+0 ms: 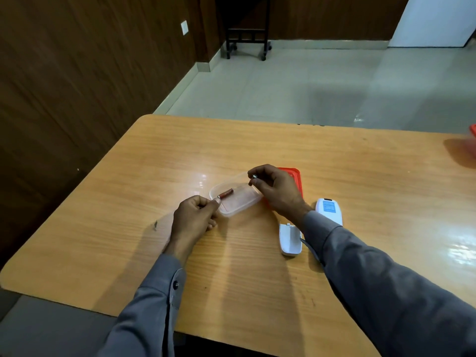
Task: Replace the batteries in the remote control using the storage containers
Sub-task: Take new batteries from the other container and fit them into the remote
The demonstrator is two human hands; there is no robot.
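A clear plastic container (238,207) stands open on the wooden table (180,155), its red lid (296,176) lying behind it on the right. My left hand (194,219) pinches one end of a red battery (226,193) that points over the container's left end. My right hand (277,190) pinches a second battery (255,176) above the container's far right corner; only its metal tip shows. The white remote control (329,211) lies face down to the right, partly under my right sleeve. Its detached white battery cover (289,239) lies in front of it.
A second red-lidded container (472,131) sits at the table's far right edge, cut off by the frame. A small dark scrap (155,224) lies on the table left of my left hand. Beyond the table are tiled floor, wood-panelled walls and a wheeled black stand (247,34).
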